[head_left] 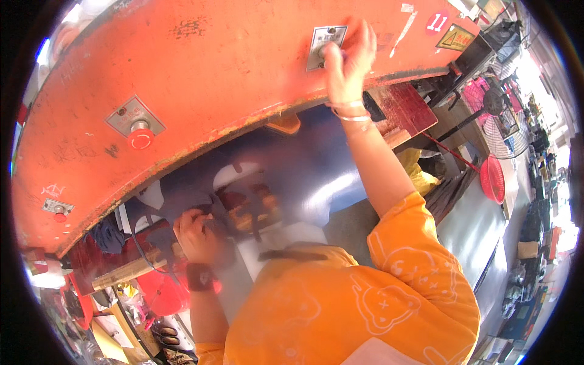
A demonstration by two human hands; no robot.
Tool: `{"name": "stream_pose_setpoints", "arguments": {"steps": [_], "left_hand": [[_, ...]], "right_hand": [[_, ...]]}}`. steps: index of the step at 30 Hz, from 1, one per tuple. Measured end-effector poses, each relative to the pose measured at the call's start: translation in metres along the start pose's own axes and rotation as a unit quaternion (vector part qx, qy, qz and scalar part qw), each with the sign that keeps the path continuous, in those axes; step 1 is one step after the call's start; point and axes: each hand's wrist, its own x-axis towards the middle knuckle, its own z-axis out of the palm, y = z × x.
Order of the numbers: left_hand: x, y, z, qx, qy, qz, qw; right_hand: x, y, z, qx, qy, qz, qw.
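Note:
A large orange machine beam [225, 67] spans the upper part of the head view. My right hand [353, 64] reaches up to a small metal control plate [317, 38] on its face. The thumb and bent fingers are around the knob there, which they mostly cover. Lower down, my left hand [198, 236] is at the left of the shiny dark blue surface [316, 152] below the beam. Its fingers are curled beside dark, blurred flat pieces [163, 240]; what they grip cannot be made out. Pale cut-out shapes [234, 175] show on the surface.
A red push button [140, 136] and a smaller one [60, 216] sit on the beam. At the right are a red wooden board [404, 106], a yellow bag [420, 173], a red basket [492, 179] and a fan [505, 125]. A red stool-like object [161, 292] stands lower left.

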Motion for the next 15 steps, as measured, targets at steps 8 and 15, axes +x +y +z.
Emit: {"name": "stream_pose_setpoints", "arguments": {"steps": [8, 15], "left_hand": [[0.033, -0.014, -0.005, 0.003, -0.011, -0.012, 1.000], [0.032, -0.012, -0.010, -0.009, -0.018, -0.011, 1.000]], "right_hand": [[-0.093, 0.071, -0.108, -0.187, -0.271, 0.347, 0.878], [-0.126, 0.072, -0.139, -0.267, -0.389, 0.153, 0.868]]}}
